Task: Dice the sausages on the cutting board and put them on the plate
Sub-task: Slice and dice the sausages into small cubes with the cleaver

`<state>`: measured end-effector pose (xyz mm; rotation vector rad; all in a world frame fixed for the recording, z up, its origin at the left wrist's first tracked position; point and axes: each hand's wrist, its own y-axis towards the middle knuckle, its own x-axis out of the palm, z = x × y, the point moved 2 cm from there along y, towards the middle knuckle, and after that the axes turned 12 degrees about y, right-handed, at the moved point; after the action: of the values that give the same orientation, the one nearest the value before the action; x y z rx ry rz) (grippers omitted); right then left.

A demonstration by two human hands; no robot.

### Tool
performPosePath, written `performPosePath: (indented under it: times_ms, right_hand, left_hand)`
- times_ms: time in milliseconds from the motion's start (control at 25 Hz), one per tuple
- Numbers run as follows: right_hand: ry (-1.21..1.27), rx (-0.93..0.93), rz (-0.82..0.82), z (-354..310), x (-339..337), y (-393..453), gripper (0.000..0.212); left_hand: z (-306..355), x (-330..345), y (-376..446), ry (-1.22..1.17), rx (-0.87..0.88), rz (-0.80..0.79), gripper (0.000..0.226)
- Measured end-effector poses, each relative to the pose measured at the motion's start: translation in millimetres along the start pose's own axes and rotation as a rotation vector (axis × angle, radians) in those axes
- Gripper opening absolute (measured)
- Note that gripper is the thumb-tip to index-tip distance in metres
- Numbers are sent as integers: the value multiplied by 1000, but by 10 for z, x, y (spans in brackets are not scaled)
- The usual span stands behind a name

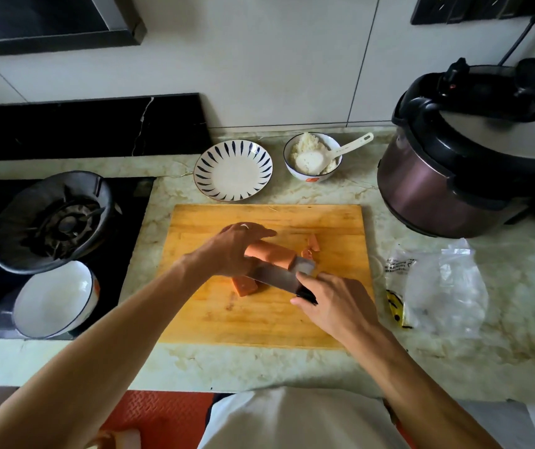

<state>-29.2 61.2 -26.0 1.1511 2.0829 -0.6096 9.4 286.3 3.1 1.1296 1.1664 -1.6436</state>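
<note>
One sausage (271, 253) was pinned to the cutting board (266, 315) by the curled left hand (237, 249). A knife (279, 277) was gripped in the closed right hand (331, 301), its blade set against the sausage's cut end

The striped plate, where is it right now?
In the head view, the striped plate sits empty on the counter just beyond the cutting board, left of the rice bowl.

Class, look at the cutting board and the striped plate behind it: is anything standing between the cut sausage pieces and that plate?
Nothing visible does. The striped plate sits just beyond the far edge of the cutting board, and the strip of counter between the cut sausage pieces and it looks bare. The rice bowl stands off to its right.
</note>
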Motion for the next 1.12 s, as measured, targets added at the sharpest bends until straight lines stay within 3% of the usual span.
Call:
performPosePath:
  times_ms: [80,240,600,760,920,1120]
  right_hand:
    - [-16,-16,26,25,-18,-10,55]
    - [-57,-33,79,119,-82,-38,57]
    - [-123,-70,160,116,-324,-177,55]
    - [-140,-79,156,127,-331,-206,54]
    - [-128,-109,145,202,-295,-228,54]
    - [-183,-170,218,164,-339,-291,51]
  left_hand:
    - [32,-38,92,58,63,-102,67]
    - [104,-92,181,185,186,-86,55]
    - [185,-43,49,263,290,256,43]
    - [202,-16,14,350,361,331,47]
    - [198,-27,39,422,422,294,54]
    - [305,-75,82,316,320,175,76]
